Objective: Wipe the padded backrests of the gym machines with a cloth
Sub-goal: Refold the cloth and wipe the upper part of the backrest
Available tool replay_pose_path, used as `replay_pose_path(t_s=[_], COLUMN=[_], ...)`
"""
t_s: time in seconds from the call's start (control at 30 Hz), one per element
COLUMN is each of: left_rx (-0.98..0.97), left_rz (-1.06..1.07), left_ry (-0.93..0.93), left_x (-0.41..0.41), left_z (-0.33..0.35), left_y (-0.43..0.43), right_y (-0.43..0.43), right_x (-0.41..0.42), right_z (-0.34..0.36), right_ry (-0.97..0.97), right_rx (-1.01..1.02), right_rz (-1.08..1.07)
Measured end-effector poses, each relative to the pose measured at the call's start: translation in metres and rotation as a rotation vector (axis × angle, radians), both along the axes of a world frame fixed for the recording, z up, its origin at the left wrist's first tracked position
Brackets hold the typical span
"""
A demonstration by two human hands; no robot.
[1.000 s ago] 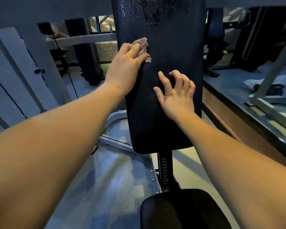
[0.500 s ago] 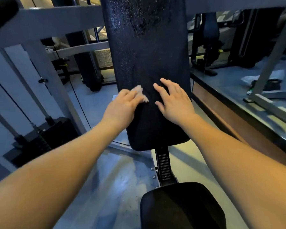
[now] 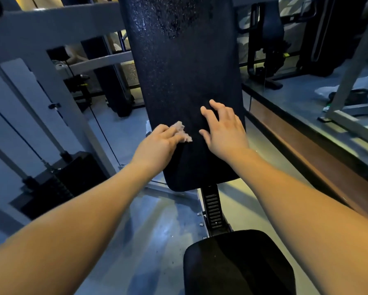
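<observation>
A tall black padded backrest (image 3: 178,71) stands upright in the middle, its upper part speckled with wet droplets. My left hand (image 3: 157,145) presses a small pale cloth (image 3: 182,133) flat against the lower left part of the pad; most of the cloth is hidden under my fingers. My right hand (image 3: 223,128) rests on the lower right part of the pad, fingers spread and slightly bent, holding nothing. The two hands are a short gap apart.
The black seat pad (image 3: 238,262) sits below, joined by a notched post (image 3: 213,207). A grey machine frame (image 3: 51,33) and weight stack (image 3: 57,184) stand at left. A raised platform edge (image 3: 306,145) and other machines (image 3: 270,50) lie to the right.
My left hand has wiped the cloth down the pad from its upper left to its lower left. My right hand's fingers have uncurled and flattened on the pad.
</observation>
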State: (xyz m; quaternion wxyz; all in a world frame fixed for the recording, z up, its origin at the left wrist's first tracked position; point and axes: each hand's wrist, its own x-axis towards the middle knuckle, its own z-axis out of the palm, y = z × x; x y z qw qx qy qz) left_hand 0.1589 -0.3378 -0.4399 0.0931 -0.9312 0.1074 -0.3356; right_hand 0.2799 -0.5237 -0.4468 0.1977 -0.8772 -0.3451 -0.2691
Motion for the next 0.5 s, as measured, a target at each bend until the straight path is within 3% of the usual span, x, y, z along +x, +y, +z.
replay_pose_path(t_s=[0.13, 0.23, 0.37, 0.5], left_rx=[0.034, -0.004, -0.066, -0.026], left_rz=[0.037, 0.150, 0.120, -0.019], left_ry=[-0.173, -0.163, -0.153, 0.111], left_x=[0.038, 0.048, 0.026, -0.014], left_z=[0.073, 0.088, 0.029, -0.044], left_y=[0.004, 0.007, 0.000, -0.009], right_y=[-0.006, -0.010, -0.010, -0.019], right_x=[0.002, 0.004, 0.003, 0.002], right_z=[0.005, 0.006, 0.007, 0.005], right_ry=[0.022, 0.043, 0.069, 0.067], right_rx=[-0.046, -0.068, -0.066, -0.098], right_rz=[0.025, 0.031, 0.059, 0.045])
